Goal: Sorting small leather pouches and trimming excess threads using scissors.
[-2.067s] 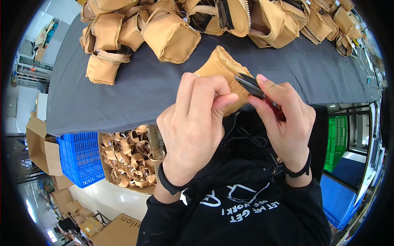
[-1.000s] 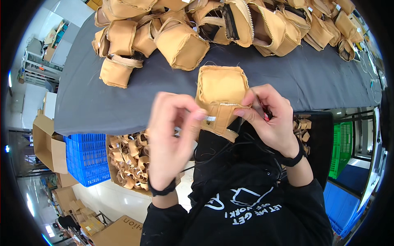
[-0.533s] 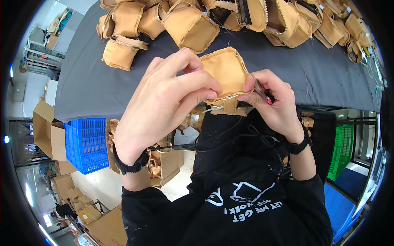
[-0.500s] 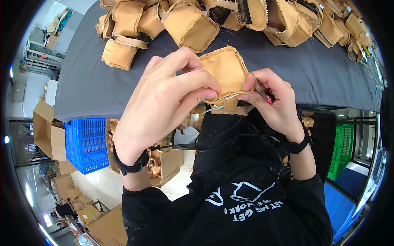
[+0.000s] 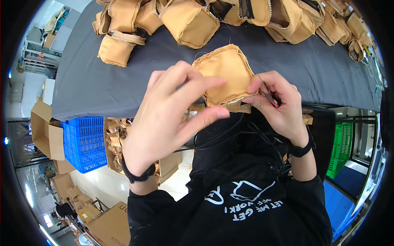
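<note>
A small tan fabric pouch (image 5: 225,74) with raw, frayed seams is held up before me at the table's near edge. My right hand (image 5: 279,102) pinches its lower right corner between thumb and forefinger. Tucked in the same hand is a small metal cutting tool with red on it (image 5: 271,96), partly hidden by the fingers; it looks like thread snips. My left hand (image 5: 172,110) is at the pouch's left side, thumb and forefinger spread apart with nothing between them. The forefinger is blurred in front of the panel. Part of a zipper shows under the pouch's lower edge.
Several more tan zippered pouches (image 5: 191,22) lie along the far side of the dark-covered table (image 5: 164,78). Below left stand a blue plastic crate (image 5: 86,143) and an open cardboard box (image 5: 47,131). A green crate (image 5: 340,147) is at the lower right.
My left thumb and forefinger have let go of the pouch's lower edge and spread apart. The pouch has turned slightly, its flat panel facing me more; my right hand keeps its pinch.
</note>
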Demonstrator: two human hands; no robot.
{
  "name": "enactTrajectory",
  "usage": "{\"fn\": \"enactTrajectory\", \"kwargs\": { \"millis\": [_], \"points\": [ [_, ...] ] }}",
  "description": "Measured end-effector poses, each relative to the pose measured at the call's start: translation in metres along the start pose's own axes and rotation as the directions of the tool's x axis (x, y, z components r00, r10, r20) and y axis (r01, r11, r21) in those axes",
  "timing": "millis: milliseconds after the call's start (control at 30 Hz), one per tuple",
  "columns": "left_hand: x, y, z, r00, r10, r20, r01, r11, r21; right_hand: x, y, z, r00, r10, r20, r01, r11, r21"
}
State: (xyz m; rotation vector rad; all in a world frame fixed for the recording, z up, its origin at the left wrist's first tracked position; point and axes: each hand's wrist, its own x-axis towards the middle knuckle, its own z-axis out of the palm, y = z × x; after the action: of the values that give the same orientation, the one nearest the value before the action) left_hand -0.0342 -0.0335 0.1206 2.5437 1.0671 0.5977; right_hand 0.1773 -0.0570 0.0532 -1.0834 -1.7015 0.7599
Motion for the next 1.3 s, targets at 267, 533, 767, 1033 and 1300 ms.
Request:
{"fn": "enactTrajectory", "kwargs": {
  "millis": [267,533,767,1033,1300],
  "points": [
    [-0.014,0.015,0.018,0.978,0.019,-0.206,0.016,0.985,0.169,0.001,-0.015,-0.013,0.989,-0.027,0.148,0.027,1.0,0.001],
    [-0.007,0.011,0.011,0.959,-0.284,-0.008,0.269,0.914,-0.304,0.017,-0.044,-0.048,0.815,0.306,0.491,-0.273,0.952,-0.141],
    [-0.005,0.011,0.015,0.956,-0.28,-0.085,0.251,0.934,-0.255,0.044,-0.056,-0.064,0.763,0.367,0.532,-0.255,0.927,-0.274],
    [-0.003,0.01,0.023,0.94,-0.311,-0.14,0.271,0.93,-0.248,0.072,-0.059,-0.062,0.67,0.375,0.641,-0.098,0.9,-0.424],
    [0.0,0.007,0.026,0.962,-0.083,-0.259,0.072,0.996,-0.053,0.076,-0.058,-0.058,0.679,0.306,0.668,0.036,0.894,-0.446]
  ]
}}
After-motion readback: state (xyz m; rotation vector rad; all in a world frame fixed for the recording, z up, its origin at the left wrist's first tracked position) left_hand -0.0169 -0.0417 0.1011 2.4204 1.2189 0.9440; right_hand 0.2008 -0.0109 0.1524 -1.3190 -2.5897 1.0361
